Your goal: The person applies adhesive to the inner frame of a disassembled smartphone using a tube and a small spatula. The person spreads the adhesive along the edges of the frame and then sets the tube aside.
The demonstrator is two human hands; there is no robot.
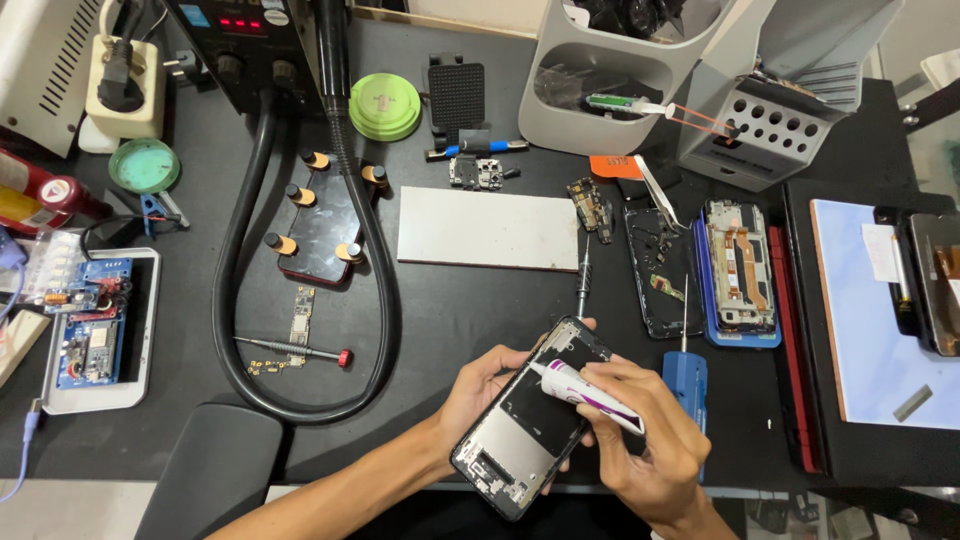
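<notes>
Fingers (640,392) of right hand (650,440) pinched tight round a small white glue tube (590,395) with purple stripe, nozzle tip down on the open phone frame (530,420). Left hand (480,385) curled under and round the frame's left edge, holding it tilted, near centre above the black mat (450,310). Frame is an empty shell: bare metal plate inside, small parts at its near end. Far right, grey organizer (610,80): 1 pocket holds a syringe-like tube (620,103), upper pocket holds dark bits, can't tell what. Perforated grey stand (765,125) just right of it. Blue tray (740,270) at right holds an opened phone with orange flex. Left, white tray (100,330) holds blue circuit boards. Blue-handled screwdriver (685,370) just right of the right hand.
</notes>
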